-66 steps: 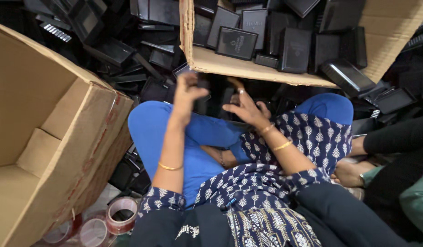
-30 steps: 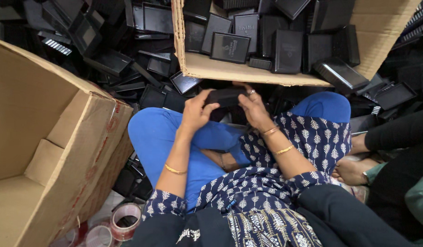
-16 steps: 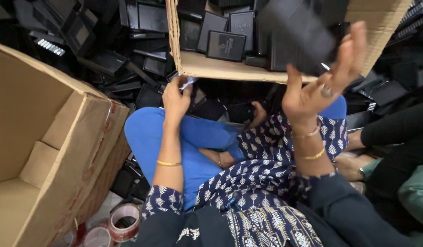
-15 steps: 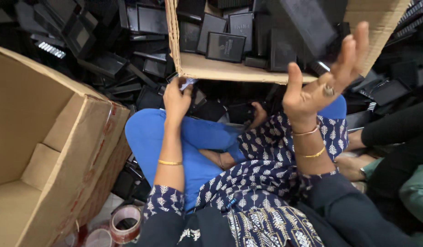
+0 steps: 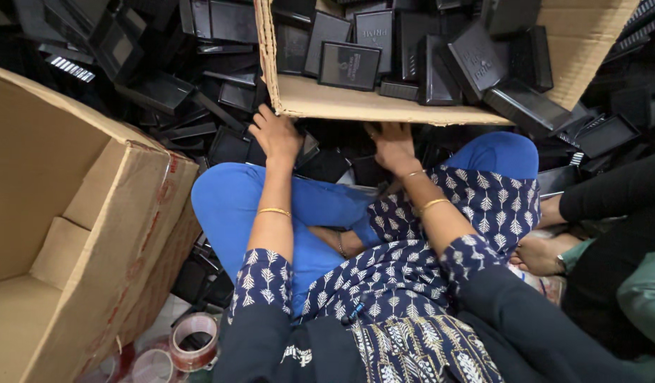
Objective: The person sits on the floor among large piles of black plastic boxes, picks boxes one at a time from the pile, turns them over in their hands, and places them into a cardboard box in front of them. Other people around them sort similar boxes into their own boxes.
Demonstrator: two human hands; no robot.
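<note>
A large empty cardboard box (image 5: 65, 234) stands open at the left, its flap edged with red tape. Below its corner lie two rolls of tape (image 5: 193, 342), one reddish-brown, one paler. Loose black trays (image 5: 157, 92) are heaped across the floor above it. At the right edge, a neighbouring person's dark sleeve (image 5: 611, 195) and bare foot (image 5: 536, 252) reach in, beside grey-green cloth (image 5: 643, 298).
</note>
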